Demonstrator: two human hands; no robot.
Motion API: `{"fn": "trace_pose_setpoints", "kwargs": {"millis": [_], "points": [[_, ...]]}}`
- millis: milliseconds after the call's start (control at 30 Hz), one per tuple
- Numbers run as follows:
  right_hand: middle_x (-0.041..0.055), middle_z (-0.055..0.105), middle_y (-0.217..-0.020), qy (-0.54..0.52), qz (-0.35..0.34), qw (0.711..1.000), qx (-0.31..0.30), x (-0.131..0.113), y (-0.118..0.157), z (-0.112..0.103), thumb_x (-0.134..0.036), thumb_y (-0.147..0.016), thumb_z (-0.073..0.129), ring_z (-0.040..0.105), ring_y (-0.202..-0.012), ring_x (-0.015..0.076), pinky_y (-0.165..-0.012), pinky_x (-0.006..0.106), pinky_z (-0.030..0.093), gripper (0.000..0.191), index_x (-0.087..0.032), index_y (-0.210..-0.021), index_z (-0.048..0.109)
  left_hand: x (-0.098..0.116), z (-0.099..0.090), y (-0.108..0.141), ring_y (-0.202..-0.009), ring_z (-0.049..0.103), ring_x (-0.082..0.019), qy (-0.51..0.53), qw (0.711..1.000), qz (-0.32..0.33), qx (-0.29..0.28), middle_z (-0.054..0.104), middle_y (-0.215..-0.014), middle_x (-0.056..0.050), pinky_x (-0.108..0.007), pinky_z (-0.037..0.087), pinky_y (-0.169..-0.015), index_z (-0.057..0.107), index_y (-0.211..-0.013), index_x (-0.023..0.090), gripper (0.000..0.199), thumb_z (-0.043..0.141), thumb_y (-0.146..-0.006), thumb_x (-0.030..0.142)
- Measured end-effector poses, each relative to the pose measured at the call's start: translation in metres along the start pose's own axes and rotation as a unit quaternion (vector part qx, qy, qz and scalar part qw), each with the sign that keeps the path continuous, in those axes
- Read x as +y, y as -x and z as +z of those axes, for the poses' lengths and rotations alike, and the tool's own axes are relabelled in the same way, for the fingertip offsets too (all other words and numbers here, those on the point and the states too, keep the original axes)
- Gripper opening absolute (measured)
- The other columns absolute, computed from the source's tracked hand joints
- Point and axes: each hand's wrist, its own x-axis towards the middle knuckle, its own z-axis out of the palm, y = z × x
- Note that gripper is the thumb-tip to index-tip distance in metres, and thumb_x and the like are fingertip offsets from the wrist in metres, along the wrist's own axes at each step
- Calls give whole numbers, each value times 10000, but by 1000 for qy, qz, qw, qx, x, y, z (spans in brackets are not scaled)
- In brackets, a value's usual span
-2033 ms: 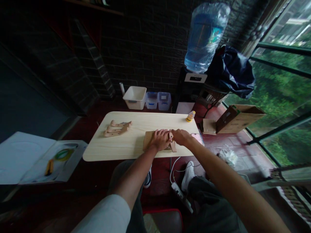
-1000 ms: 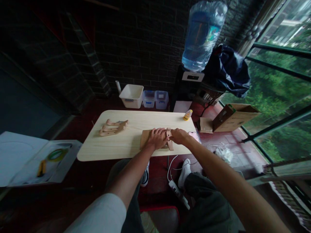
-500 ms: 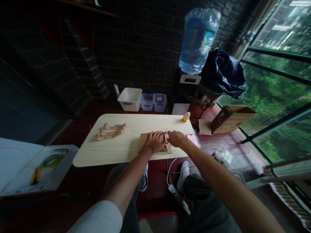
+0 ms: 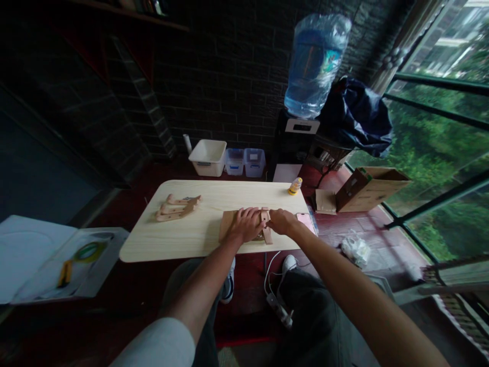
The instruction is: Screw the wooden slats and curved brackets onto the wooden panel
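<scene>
The left hand (image 4: 245, 225) lies palm down with its fingers extended on a brown board (image 4: 226, 224), its fingertips close to a wooden strip (image 4: 267, 235) that sits crosswise near the board's right end. The right hand (image 4: 281, 221) is curled with its fingers at the strip's right side; whether it pinches anything there I cannot tell, since the fingers hide it. Board and strip are at the near edge of the pale worktop (image 4: 191, 244), right of its middle. Just beyond the right hand lies a phone (image 4: 306, 223) with a pinkish screen, and a small bottle (image 4: 295, 186) with yellow ends stands near the far right corner. Curved wooden pieces (image 4: 176, 212) lie together toward the left end. Past the far edge, a white tub (image 4: 208, 158) stands beside clear bins (image 4: 254, 163), with a water dispenser (image 4: 292, 142) to their right. An open cardboard box (image 4: 369, 189) sits by the window. Left of the worktop, an open white case (image 4: 93, 278) holds a yellow-and-black tool (image 4: 65, 273).
</scene>
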Motion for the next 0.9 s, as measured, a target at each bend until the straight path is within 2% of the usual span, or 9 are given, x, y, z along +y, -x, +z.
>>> {"fn": "trace_pose_setpoints", "kwargs": {"millis": [133, 200, 333, 467, 567, 700, 767, 900], "points": [[229, 707, -1215, -17, -38, 999, 1, -1, 1, 1, -270, -988, 528, 708, -1115, 293, -897, 361, 553, 433, -96, -1382, 491, 2, -2, 0, -1372, 482, -282, -4, 1000, 2, 2, 578, -1461, -87, -512, 268, -1209, 573, -1372, 256, 487, 440, -980, 513], [222, 708, -1214, -5, -58, 998, 8, 1, 0, 1, -237, -984, 522, 709, -1108, 295, -887, 364, 554, 424, -106, -1385, 483, 2, -2, 0, -1378, 475, -281, -4, 1000, 2, 3, 573, -1466, -86, -514, 263, -1211, 565, -1376, 255, 494, 420, -987, 521], [227, 705, -1198, 11, -39, 999, 7, 6, -3, 2, -313, -1007, 502, 709, -1100, 306, -868, 373, 554, 375, -124, -1329, 534, 1, 1, 0, -1385, 465, -276, 0, 1000, -5, -8, 572, -1463, -81, -521, 251, -1216, 540, -1394, 268, 506, 409, -988, 539], [236, 697, -1200, -3, -13, 1000, 9, 4, -4, 6, -402, -1017, 477, 708, -1095, 311, -874, 372, 550, 414, -108, -1295, 563, 1, 2, 1, -1389, 460, -273, -5, 1000, -5, -12, 566, -1468, -84, -504, 240, -1224, 535, -1400, 265, 503, 433, -982, 525], [245, 692, -1213, -11, -14, 1000, 11, 2, -3, 6, -355, -1002, 506, 703, -1106, 306, -888, 361, 547, 421, -76, -1317, 540, 2, 1, 1, -1389, 461, -272, -3, 1000, -5, -10, 569, -1466, -84, -499, 238, -1226, 548, -1391, 264, 491, 442, -982, 513], [230, 693, -1239, -6, -55, 998, 3, 4, -3, 3, -243, -980, 520, 694, -1133, 292, -915, 344, 541, 420, -69, -1362, 509, 3, 0, 0, -1398, 453, -278, 7, 1000, -6, -13, 565, -1473, -88, -510, 232, -1228, 554, -1392, 264, 491, 438, -985, 512], [225, 696, -1241, 3, -68, 998, 2, 6, -3, 1, -258, -987, 521, 695, -1131, 293, -922, 353, 541, 414, -80, -1360, 526, 3, 1, -1, -1404, 449, -282, 10, 1000, -4, -15, 558, -1481, -86, -519, 229, -1228, 542, -1405, 266, 497, 430, -988, 511], [242, 698, -1231, 5, -45, 999, 0, 5, -6, -1, -343, -986, 559, 698, -1129, 293, -929, 351, 539, 401, -75, -1278, 613, 2, 1, -1, -1402, 451, -295, 9, 1000, -1, -22, 549, -1490, -90, -535, 235, -1221, 540, -1406, 259, 495, 440, -984, 498]]}}
